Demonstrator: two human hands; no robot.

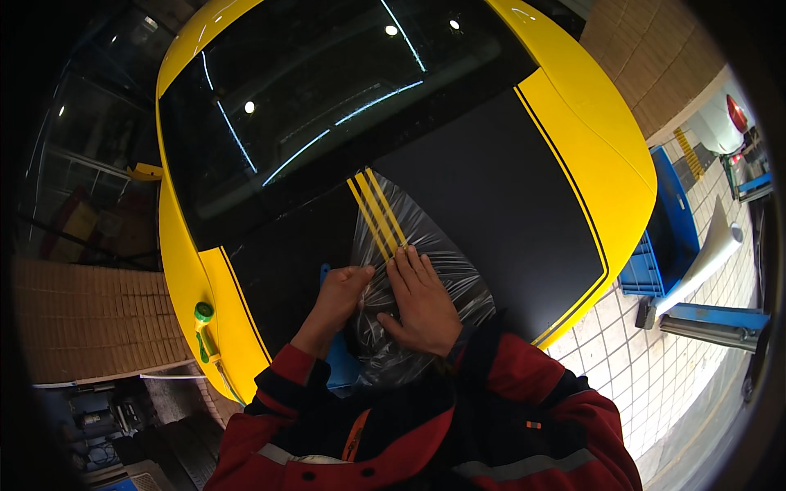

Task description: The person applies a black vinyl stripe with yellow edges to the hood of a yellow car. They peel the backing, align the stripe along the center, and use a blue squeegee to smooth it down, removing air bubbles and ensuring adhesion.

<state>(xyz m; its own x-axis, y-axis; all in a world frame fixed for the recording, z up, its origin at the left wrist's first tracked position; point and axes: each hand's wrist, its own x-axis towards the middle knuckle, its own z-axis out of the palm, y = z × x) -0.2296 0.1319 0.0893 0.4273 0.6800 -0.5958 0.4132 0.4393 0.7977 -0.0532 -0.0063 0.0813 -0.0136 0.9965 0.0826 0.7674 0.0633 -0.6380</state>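
Observation:
A crinkled, see-through plastic film (454,278) lies over the middle of a car's matte black panel (516,188), below the dark window. Under and above it run narrow yellow stripes (378,209) that reach up toward the glass. At the film's left edge, my left hand (334,296) is closed with thumb and forefinger pinched on the film. My right hand (426,304) lies flat on the film with fingers stretched over the lower end of the stripes. Partly hidden beneath my left wrist is a blue object (341,364) whose kind I cannot make out.
The yellow car body (602,147) curves around the panel. On its left side rests a green and yellow spray nozzle (204,313). To the right stand a blue crate (673,221) and a white roll (711,260) on the tiled floor (602,385).

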